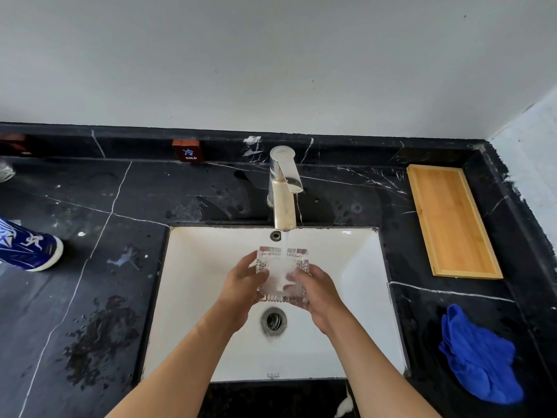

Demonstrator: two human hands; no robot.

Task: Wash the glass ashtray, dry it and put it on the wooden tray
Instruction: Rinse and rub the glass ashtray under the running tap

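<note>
The square ribbed glass ashtray (281, 294) is held over the white sink (196, 327), right under the running water from the metal faucet (283, 188). My left hand (241, 288) grips its left side, my right hand (316, 288) grips its right side with the thumb inside the bowl. The water stream falls into the ashtray's middle. The empty wooden tray (452, 221) lies on the black counter at the far right. A crumpled blue cloth (479, 357) lies on the counter at the near right.
The black marble counter (90, 206) surrounds the sink, wet with splashes and dark debris at the left. A blue and white container (27, 245) lies at the left edge. A small brown "COLD" sign (187, 150) stands on the back ledge.
</note>
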